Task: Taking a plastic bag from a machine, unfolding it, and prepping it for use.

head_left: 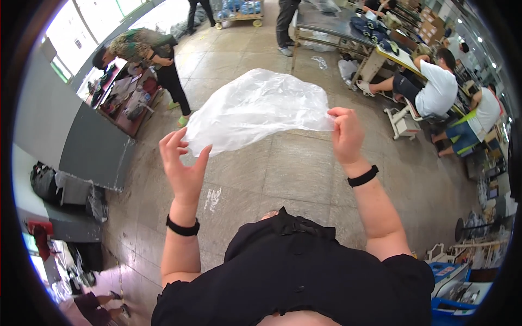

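We hold a translucent plastic bag (261, 108) out in front of us at arm's length, spread wide above the grey floor (288, 182) and between our two hands. Our right hand (348, 133) pinches the bag's right corner between thumb and curled fingers, a narrow, closed grip. Our left hand (184, 165) is at the opposite end, its thumb and fingers spread wide around the bag's lower left edge; we cannot tell whether any fingertip presses on the film. The bag looks thin and creased, its upper edge arching between the two ends. We wear a black band (182, 226) on the left wrist, another on the right, and a black shirt (310, 271). Beyond the bag to the left, a person in a patterned top (133, 44) bends over a low table (129, 126); to the right, a person in a white T-shirt (437, 87) sits at a workbench.
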### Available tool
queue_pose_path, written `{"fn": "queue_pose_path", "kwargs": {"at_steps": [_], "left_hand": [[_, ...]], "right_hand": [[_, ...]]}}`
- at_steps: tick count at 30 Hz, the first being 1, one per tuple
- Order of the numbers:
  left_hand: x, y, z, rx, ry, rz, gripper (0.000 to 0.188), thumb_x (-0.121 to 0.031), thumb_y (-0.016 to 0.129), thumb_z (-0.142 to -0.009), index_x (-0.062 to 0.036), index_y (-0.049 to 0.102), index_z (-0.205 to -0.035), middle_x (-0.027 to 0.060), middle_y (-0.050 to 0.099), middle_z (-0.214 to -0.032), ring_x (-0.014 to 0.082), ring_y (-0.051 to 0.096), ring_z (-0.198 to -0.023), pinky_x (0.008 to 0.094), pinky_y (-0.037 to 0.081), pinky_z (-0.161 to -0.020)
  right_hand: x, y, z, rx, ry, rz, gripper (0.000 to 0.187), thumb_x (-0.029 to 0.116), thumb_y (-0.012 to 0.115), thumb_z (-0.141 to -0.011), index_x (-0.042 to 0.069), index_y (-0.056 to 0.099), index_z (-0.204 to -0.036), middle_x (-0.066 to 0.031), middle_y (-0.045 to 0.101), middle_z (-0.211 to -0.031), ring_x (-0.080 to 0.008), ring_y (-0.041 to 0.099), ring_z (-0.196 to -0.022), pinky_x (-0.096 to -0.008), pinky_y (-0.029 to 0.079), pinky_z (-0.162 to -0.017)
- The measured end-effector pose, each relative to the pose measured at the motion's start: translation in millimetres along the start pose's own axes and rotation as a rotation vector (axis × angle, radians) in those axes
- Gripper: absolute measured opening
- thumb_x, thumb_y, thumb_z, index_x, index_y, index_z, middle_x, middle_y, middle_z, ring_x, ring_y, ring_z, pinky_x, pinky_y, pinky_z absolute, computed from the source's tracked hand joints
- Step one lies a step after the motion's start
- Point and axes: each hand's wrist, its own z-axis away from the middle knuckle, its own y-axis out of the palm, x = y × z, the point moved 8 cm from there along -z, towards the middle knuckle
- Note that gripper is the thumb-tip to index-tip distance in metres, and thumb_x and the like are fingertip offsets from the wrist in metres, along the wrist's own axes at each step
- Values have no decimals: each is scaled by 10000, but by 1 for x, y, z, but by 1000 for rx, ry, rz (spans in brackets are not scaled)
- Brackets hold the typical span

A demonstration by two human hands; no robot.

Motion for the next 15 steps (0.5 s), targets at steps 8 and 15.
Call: {"fn": "queue_pose_path", "kwargs": {"at_steps": [8, 15], "left_hand": [[27, -3, 8, -15, -110, 82, 165, 9, 710, -790, -10, 587, -898, 63, 591, -886, 126, 579, -744, 236, 500, -657], [62, -35, 8, -182, -355, 185, 110, -90, 660, -893, -6, 594, -864, -1, 605, -827, 54, 562, -714, 191, 445, -589]], "right_hand": [[7, 4, -3, -32, -33, -14, 198, -65, 580, -730, 69, 445, -786, -68, 632, -903, -247, 580, -764, -332, 460, -620], [3, 14, 12, 97, -122, 62, 179, 65, 670, -752, 79, 555, -888, -71, 613, -877, -261, 564, -746, -360, 463, -633]]}}
